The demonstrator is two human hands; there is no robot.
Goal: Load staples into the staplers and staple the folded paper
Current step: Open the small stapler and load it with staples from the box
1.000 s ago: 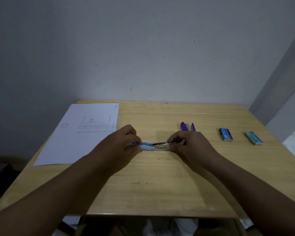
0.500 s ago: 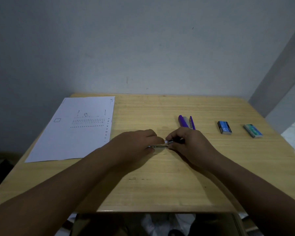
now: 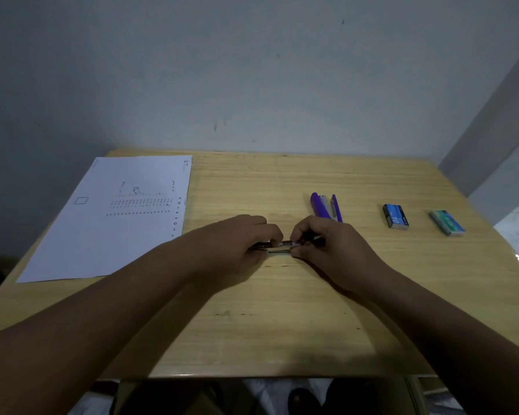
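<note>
Small stapler (image 3: 285, 246) sits mid-table, long axis running left-right, parallel to the near edge. Only a short dark/metal stretch shows between the hands; can't tell which end is the nose, or whether any staples are in it.

Left hand (image 3: 240, 239) has fingers curled over the stapler's left end, grasping it. Right hand (image 3: 327, 244) pinches the right end between thumb and curled fingers. Both hands low, at the wooden table (image 3: 282, 319) surface.

Purple stapler (image 3: 325, 207) lies just behind the right hand, long axis pointing away from the person, opened out with a grey metal part showing between the purple pieces. Right hand covers its near end.

Right of that, well apart: dark blue staple box (image 3: 395, 216), then a teal staple box (image 3: 447, 222) nearer the table's right edge. Both look closed, contents not visible.

Printed paper sheet (image 3: 114, 217) lies flat on the left side of the table, near the left forearm. Plain wall (image 3: 252, 70) behind.
</note>
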